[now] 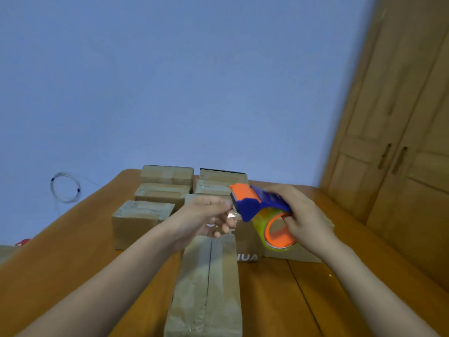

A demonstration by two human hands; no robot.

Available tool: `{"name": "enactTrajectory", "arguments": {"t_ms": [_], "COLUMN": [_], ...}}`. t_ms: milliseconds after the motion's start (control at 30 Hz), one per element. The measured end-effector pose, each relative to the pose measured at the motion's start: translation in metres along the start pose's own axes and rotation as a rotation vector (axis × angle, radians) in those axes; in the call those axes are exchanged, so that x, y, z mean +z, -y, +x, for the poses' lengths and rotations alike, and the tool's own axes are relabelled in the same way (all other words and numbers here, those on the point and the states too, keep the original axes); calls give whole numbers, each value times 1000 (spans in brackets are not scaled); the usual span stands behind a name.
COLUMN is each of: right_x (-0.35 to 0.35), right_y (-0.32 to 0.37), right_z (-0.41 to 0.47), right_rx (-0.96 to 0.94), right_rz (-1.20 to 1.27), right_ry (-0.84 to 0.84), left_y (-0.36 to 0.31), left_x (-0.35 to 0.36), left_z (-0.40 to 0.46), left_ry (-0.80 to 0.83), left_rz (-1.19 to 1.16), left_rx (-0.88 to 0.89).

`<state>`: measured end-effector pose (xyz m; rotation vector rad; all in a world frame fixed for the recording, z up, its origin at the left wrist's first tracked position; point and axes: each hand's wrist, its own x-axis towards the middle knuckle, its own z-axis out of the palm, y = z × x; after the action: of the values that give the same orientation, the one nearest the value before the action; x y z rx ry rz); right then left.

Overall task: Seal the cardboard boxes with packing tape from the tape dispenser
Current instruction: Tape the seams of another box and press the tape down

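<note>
My right hand grips a blue and orange tape dispenser with its clear tape roll, held in the air above the boxes. My left hand pinches the loose end of the tape at the dispenser's blade end. Below my hands a long cardboard box lies on the wooden table, its centre seam showing. Behind it stands a box with printed letters.
Several more cardboard boxes sit further back: one at the left, others stacked behind. A coil of clear wire hangs on the blue wall. A wooden wardrobe stands at the right. A red object lies at the far left.
</note>
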<state>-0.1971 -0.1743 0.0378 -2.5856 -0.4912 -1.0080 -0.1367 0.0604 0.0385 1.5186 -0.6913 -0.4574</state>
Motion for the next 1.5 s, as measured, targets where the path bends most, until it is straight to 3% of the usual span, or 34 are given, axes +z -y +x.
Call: {"name": "enactTrajectory", "arguments": {"t_ms": [267,533,800,933,1267,1500], "right_x": [-2,-4,5,-8,-7,-5], "right_y": [3,-2,-15,-35,-59,-63], "right_z": [20,39,33,17,-22,-28], "right_rx": [-101,-233,-203,-213,-141,-213], "right_rz": [-231,-489,-429,-495,-554,-632], "right_ry": [50,188,279,262,301,269], "left_y": [7,4,5,17,61,78], "left_x": [-16,-22,-37,-73,-110,-111], "left_z": [19,31,35,24,-3,3], "left_ry": [-75,-169,-128,-202,-104,-36], "left_rz": [-65,21,133,184,124,38], "left_rx": [-136,-103,-127,-126,-191,-170]}}
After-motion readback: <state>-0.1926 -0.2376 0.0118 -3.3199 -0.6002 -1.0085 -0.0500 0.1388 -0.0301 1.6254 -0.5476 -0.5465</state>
